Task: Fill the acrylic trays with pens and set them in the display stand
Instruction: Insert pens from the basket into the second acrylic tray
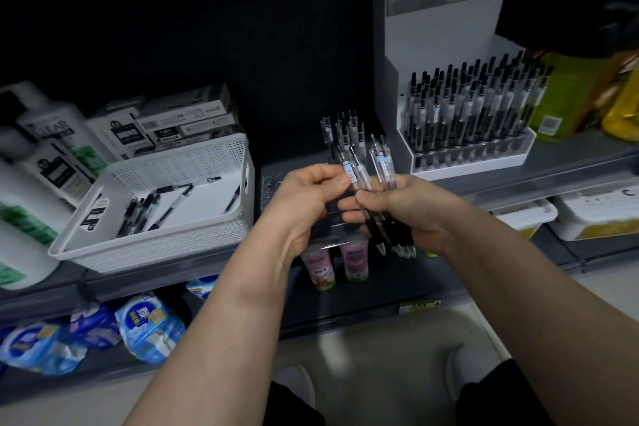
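A bundle of pens [387, 162] is gripped in the right hand [411, 214] at the centre of the frame, clear barrels fanned upward and tips pointing down below the fist. One pen [350, 171] at the bundle's left edge is pinched between thumb and forefinger of the left hand [304, 197]. The clear tray [330, 233] is seen low between the two hands, against the left palm; exactly how it is held cannot be told. Just behind the hands a small cluster of upright pens [345, 131] is seen, though what carries them cannot be made out.

In the upper right, the white display stand [439, 38] is set on the grey shelf [570, 162], its front already packed with rows of standing pens [477, 107]. At left of centre a white perforated basket [193, 162] is placed on the same shelf, with loose pens [152, 207] lying inside. Pen boxes [186, 117] are stacked behind it, and white bottles [58, 149] are crowded at the far left. Yellow bottles [567, 90] are seen at the right edge. On the shelf below, two pink cups [318, 266] and blue packets [148, 325] are stocked.
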